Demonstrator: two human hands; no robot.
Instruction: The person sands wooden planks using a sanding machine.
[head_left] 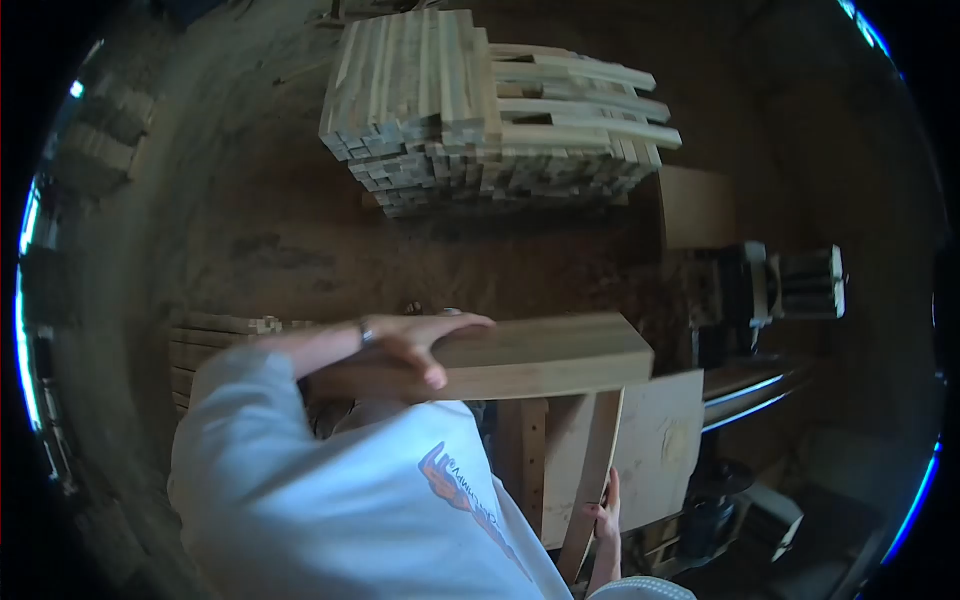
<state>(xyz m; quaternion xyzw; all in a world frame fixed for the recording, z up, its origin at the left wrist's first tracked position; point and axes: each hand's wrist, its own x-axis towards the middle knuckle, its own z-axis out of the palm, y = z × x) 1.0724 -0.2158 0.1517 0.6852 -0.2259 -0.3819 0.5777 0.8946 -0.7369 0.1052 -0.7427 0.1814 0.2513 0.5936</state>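
Note:
A thick wooden beam (560,350) lies crosswise in front of my body, its left part blurred. My left hand (415,340), with a band at its wrist, reaches over the beam from the left. Its fingers stretch across the top and its thumb hooks down over the near face. At lower right, my right hand (605,512) holds the edge of a narrow wooden board (602,445), which runs from under the beam's right end towards me. Some of the right fingers are hidden behind that board.
A large stack of timber pieces (420,90) stands ahead, several laid loosely at its right. Right of me are a pale flat panel (660,445) and a dark machine (735,285) with metal rails (745,400). More timber (205,345) lies at left, behind my arm.

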